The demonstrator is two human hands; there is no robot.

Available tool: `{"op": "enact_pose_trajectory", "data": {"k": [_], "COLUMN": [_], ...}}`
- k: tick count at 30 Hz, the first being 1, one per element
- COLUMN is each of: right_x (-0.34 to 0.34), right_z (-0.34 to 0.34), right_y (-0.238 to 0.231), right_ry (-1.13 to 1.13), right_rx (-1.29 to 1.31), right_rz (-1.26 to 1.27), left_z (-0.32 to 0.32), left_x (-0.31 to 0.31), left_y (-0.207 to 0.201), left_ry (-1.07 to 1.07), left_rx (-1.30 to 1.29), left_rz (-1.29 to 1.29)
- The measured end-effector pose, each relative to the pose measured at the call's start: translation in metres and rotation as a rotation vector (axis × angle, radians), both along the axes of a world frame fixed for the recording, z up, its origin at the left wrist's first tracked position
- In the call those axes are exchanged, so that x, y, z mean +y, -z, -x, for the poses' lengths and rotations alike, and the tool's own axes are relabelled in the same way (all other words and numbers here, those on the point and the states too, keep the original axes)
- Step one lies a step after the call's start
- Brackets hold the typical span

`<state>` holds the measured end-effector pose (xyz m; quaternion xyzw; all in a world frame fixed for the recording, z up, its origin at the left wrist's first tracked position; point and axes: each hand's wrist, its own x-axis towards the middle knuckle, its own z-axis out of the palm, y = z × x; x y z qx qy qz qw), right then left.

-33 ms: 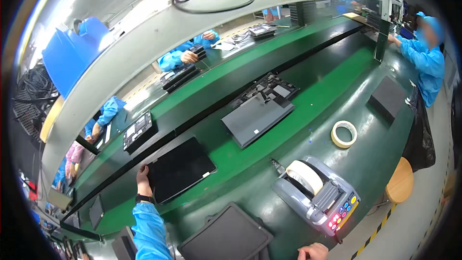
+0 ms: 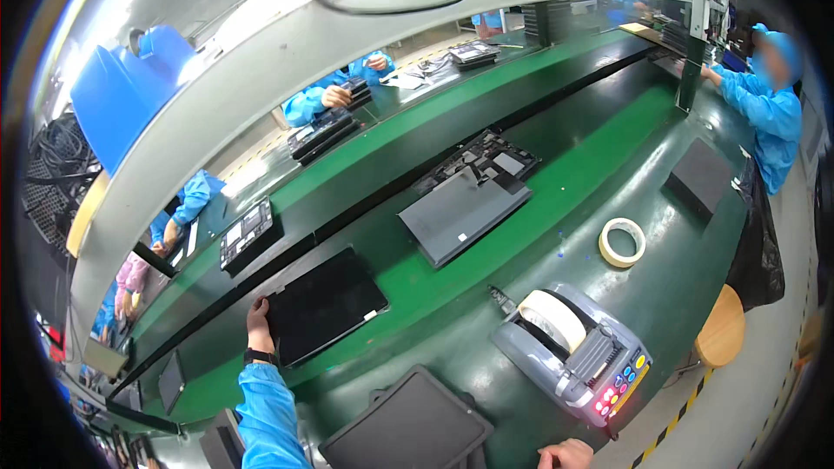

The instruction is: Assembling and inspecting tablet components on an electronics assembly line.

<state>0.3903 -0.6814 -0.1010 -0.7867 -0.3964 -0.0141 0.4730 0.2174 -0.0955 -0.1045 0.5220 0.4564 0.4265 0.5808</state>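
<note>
My left hand, below a dark wristband, holds the left edge of a black flat screen panel. The panel lies on the green bench, with a small white tab at its right corner; my fingertips are hidden at its edge. At the lower edge of the view, my right hand is partly cut off, its fingers curled in, and whatever may be in them is hidden. It is nearest to a grey automatic tape dispenser with lit buttons. Between my arms sits a black padded tray.
Beyond the panel lie a grey laptop cover and an opened laptop base. A tape roll and a black block are on the right. A pale overhead beam crosses above. Co-workers in blue stand around; a stool is at right.
</note>
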Motion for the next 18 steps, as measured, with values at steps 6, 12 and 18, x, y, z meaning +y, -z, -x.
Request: {"op": "enact_pose_trajectory", "data": {"k": [6, 12, 18], "right_x": [0.010, 0.012, 0.008], "right_z": [0.005, 0.007, 0.009], "right_y": [0.000, 0.003, -0.009], "right_ry": [0.076, 0.028, 0.086], "right_rx": [-0.067, -0.061, -0.073], "right_rz": [0.023, 0.010, 0.082], "left_z": [0.004, 0.013, -0.049], "left_x": [0.039, 0.038, -0.095], "left_y": [0.040, 0.037, -0.063], "left_ry": [0.020, -0.463, 0.645], "left_rx": [-0.060, 0.694, 0.768], "left_rz": [0.112, -0.452, -0.356]}}
